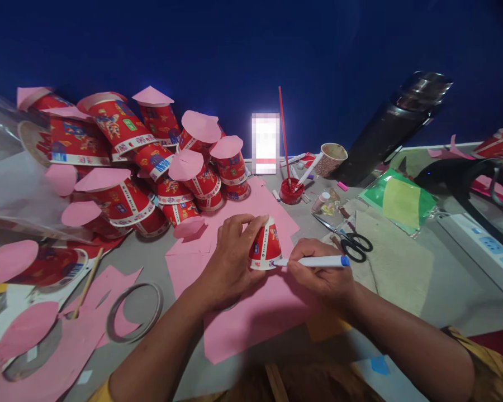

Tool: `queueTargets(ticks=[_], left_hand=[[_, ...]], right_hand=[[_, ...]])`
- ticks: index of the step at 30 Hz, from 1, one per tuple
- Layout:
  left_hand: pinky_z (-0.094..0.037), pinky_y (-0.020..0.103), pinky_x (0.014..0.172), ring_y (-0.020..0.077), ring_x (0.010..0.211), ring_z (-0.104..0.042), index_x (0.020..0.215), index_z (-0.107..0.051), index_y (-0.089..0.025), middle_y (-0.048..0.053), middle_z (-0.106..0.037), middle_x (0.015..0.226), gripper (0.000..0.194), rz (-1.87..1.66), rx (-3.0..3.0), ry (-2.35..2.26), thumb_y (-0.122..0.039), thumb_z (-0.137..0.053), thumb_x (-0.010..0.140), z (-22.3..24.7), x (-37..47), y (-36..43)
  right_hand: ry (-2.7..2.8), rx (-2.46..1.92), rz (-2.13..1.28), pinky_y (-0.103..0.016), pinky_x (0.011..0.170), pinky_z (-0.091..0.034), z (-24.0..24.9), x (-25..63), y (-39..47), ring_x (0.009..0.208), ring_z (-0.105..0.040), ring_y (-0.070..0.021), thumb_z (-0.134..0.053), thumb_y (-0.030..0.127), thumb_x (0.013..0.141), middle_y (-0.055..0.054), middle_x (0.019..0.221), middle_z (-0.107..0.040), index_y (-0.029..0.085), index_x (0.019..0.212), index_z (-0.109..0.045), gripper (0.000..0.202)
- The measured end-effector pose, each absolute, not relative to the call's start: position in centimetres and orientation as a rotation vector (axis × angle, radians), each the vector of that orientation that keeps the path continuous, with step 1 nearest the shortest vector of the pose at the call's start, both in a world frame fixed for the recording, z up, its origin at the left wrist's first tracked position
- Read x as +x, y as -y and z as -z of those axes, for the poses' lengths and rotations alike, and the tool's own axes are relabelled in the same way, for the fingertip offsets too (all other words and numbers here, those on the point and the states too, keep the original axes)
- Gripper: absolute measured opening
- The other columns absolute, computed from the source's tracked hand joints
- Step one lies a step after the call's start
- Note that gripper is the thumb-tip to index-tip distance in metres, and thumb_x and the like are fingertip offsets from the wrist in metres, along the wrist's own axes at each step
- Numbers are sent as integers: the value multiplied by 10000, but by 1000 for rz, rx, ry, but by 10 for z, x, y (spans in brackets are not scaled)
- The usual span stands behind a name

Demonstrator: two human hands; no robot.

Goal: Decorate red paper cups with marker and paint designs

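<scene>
My left hand is wrapped around a red paper cup, which stands upside down with its white-banded rim at the bottom. Between the fingers of my right hand is a white marker pen with a blue end. The pen's tip meets the cup's flower-patterned white band. Beneath both hands lie sheets of pink paper. The fingertips of my left hand behind the cup are partly hidden.
Red cups with pink cone tops are piled at the left. Scissors, a red paint pot, a black flask and a power strip lie to the right. A tape roll rests near my left forearm.
</scene>
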State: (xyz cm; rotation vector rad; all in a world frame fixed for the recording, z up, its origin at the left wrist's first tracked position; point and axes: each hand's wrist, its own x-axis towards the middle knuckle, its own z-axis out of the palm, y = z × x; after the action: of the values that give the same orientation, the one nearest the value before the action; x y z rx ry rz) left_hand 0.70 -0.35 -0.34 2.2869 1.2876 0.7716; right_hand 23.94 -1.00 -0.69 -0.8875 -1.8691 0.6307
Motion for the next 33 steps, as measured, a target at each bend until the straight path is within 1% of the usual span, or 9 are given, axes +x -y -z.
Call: queueTargets(ticks=[7, 13, 16, 19, 22, 26, 29, 31, 33], left_hand=[[-413, 580, 1188, 373, 1405, -476, 1639, -372, -305, 152, -484, 1479, 848, -779, 2285, -1284, -401, -797, 912, 3, 6, 4], [-405, 603, 1204, 382, 1430, -454, 1647, -355, -322, 156, -440, 1519, 881, -782, 2267, -1280, -374, -804, 891, 5, 5, 4], [-409, 603, 1210, 380, 1429, -448, 1654, -337, -319, 156, -440, 1526, 894, -808, 2244, -1301, -388, -807, 897, 6, 5, 4], [-422, 604, 1203, 377, 1412, -469, 1657, -314, -324, 150, -479, 1521, 883, -860, 2240, -1327, -433, -793, 922, 5, 7, 4], [-443, 576, 1192, 368, 1413, -481, 1644, -312, -319, 146, -495, 1521, 866, -899, 2249, -1361, -406, -795, 929, 3, 9, 4], [-465, 545, 1176, 361, 1400, -493, 1617, -358, -309, 138, -507, 1485, 831, -892, 2260, -1417, -363, -805, 919, 3, 12, 4], [-489, 537, 1148, 365, 1380, -509, 1619, -364, -310, 137, -517, 1466, 830, -913, 2261, -1425, -345, -797, 912, 5, 11, 3], [-495, 535, 1139, 368, 1377, -517, 1633, -341, -308, 141, -521, 1477, 849, -941, 2269, -1414, -361, -791, 915, 5, 10, 4], [-503, 529, 1125, 368, 1362, -533, 1643, -320, -299, 147, -531, 1480, 865, -961, 2291, -1396, -396, -787, 921, 3, 9, 4]], right_hand=[[1760, -895, -680, -268, 562, -498, 7, 241, 12, 572, -627, -146, -704, 182, 935, 11, 712, -720, 242, 864, -713, 94], [1667, -970, -725, -291, 629, -554, 6, 243, 15, 647, -678, -163, -701, 174, 960, 9, 755, -716, 250, 873, -696, 115], [1611, -952, -704, -264, 574, -523, 10, 244, 15, 594, -649, -136, -713, 195, 991, 21, 789, -722, 256, 949, -718, 74], [1586, -935, -690, -257, 559, -528, 14, 247, 12, 602, -673, -136, -713, 238, 1028, 11, 850, -754, 263, 1050, -739, 43], [1615, -916, -628, -271, 628, -572, 17, 251, 9, 686, -725, -158, -724, 253, 1034, -4, 898, -785, 268, 1096, -751, 69], [1722, -862, -513, -338, 776, -641, 18, 253, 3, 840, -793, -214, -700, 230, 1049, -39, 949, -823, 257, 1193, -751, 156], [1788, -826, -462, -359, 796, -651, 18, 253, 0, 859, -805, -229, -650, 203, 1073, -50, 939, -828, 249, 1274, -720, 218], [1818, -782, -438, -355, 797, -649, 15, 252, -4, 860, -805, -227, -679, 250, 1071, -60, 982, -837, 253, 1296, -704, 226], [1870, -736, -420, -359, 808, -646, 12, 252, -8, 876, -802, -236, -738, 398, 1050, -85, 1039, -842, 244, 1335, -681, 329]])
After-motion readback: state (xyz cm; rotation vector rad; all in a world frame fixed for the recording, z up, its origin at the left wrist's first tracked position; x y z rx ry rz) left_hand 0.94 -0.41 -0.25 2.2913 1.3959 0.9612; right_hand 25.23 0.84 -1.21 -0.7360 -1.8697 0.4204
